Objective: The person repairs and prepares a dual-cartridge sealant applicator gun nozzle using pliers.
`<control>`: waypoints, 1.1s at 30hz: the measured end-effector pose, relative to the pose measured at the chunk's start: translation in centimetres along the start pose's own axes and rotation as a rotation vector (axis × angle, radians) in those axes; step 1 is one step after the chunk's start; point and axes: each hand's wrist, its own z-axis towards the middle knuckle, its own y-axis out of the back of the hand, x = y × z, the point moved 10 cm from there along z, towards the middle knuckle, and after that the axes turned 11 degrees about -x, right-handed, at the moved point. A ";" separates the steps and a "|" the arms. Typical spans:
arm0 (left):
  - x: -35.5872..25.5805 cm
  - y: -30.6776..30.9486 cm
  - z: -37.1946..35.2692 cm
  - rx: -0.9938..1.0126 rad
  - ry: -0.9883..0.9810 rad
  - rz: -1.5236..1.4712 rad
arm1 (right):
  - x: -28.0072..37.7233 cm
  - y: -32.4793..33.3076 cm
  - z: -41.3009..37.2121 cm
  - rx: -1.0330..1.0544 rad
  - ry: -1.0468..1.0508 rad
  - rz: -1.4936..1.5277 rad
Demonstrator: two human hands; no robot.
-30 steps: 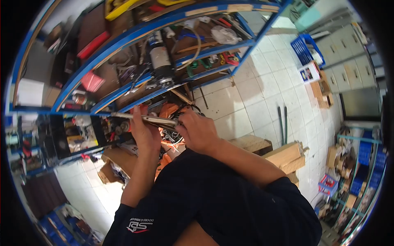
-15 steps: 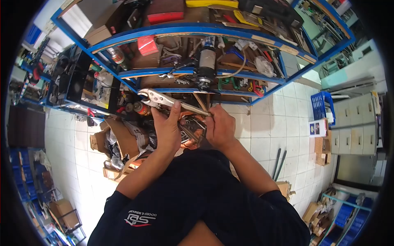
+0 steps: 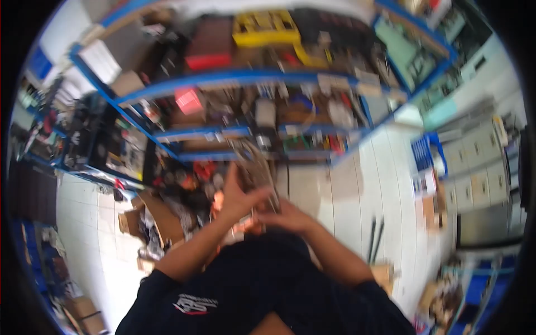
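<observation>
Locking pliers (image 3: 255,163) with a metal body stand out in front of my chest, jaws pointing up and away toward the shelf. My left hand (image 3: 239,200) is closed around them from the left, thumb across the handles. At the lower handle end, my right hand (image 3: 286,215) has its fingers curled in against the tool. Motion blur smears the fingertips, and the handle ends are partly hidden by the hands.
A blue-framed shelf (image 3: 223,81) full of tools stands ahead, holding a yellow case (image 3: 265,29) and a red box (image 3: 209,46). An open cardboard box (image 3: 159,215) sits on the floor at left. Grey drawers (image 3: 474,167) and a blue crate (image 3: 429,152) are at right.
The pliers have swung from nearly level to steeply upright. Both hands have come lower and closer to my body, the right one dropping more. The head view has tilted up and blurred.
</observation>
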 end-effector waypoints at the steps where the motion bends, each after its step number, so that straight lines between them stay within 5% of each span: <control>1: -2.1 -0.9 0.6 0.011 -0.049 -0.069 | 1.0 0.4 -0.1 0.024 0.105 0.135; 3: -5.6 -2.7 1.1 0.060 -0.080 -0.182 | 4.9 0.2 -0.9 0.119 0.129 0.471; 6: -8.8 -3.5 2.3 0.144 -0.252 -0.066 | 8.1 0.9 0.3 0.135 0.143 0.086; 10: -16.0 -4.4 2.5 0.105 -0.500 0.304 | 19.7 -0.3 -0.3 -0.156 0.757 -0.372; 11: -17.0 -4.0 2.4 0.026 -0.568 0.362 | 20.0 -0.6 1.0 -0.158 0.648 -0.447; 13: -15.5 -2.1 4.6 0.001 -0.327 0.204 | 20.2 0.2 3.2 -0.192 0.410 -0.583; 14: -14.5 -1.7 6.0 0.014 -0.205 0.124 | 20.9 0.2 3.8 -0.207 0.442 -0.618; 16: -15.4 -0.6 7.4 0.009 -0.317 0.040 | 21.9 -0.1 5.5 -0.231 0.500 -0.690; 19: -21.6 3.9 9.0 -0.253 -0.582 0.240 | 26.2 0.6 2.8 -0.439 1.088 -0.608; 20: -25.0 5.8 9.4 -0.343 -0.694 0.236 | 24.6 1.9 3.9 -0.395 1.021 -0.553; 21: -30.3 9.3 9.8 -0.656 -0.916 0.561 | 21.3 4.0 5.7 -0.348 0.941 -0.487; 22: -33.4 14.5 11.6 -0.755 -0.847 0.647 | 16.8 5.7 7.1 -0.301 0.861 -0.420; 24: -44.3 13.9 12.1 -0.913 -0.914 1.084 | 4.8 11.4 12.0 -0.357 0.450 -0.281; 25: -47.8 18.2 15.0 -0.853 -0.859 0.967 | -0.6 14.6 14.4 -0.445 0.304 -0.348; 26: -51.9 19.2 18.0 -0.704 -0.961 1.238 | -4.6 17.2 16.3 -0.526 0.168 -0.418; 27: -55.4 20.2 20.6 -0.544 -1.094 1.473 | -2.8 19.3 16.8 -0.710 0.396 -0.533; 28: -56.6 16.2 22.0 -0.714 -0.901 1.349 | -0.3 20.7 17.2 -0.886 0.636 -0.646; 29: -57.3 14.1 23.8 -0.878 -0.700 1.221 | 0.6 22.0 19.1 -0.959 0.590 -0.585; 30: -60.4 19.5 28.9 -0.833 -0.706 1.208 | 1.6 23.0 21.2 -1.026 0.536 -0.524; 33: -59.5 23.0 35.9 -0.825 -0.400 1.396 | -1.9 25.8 32.2 -0.919 0.131 -0.418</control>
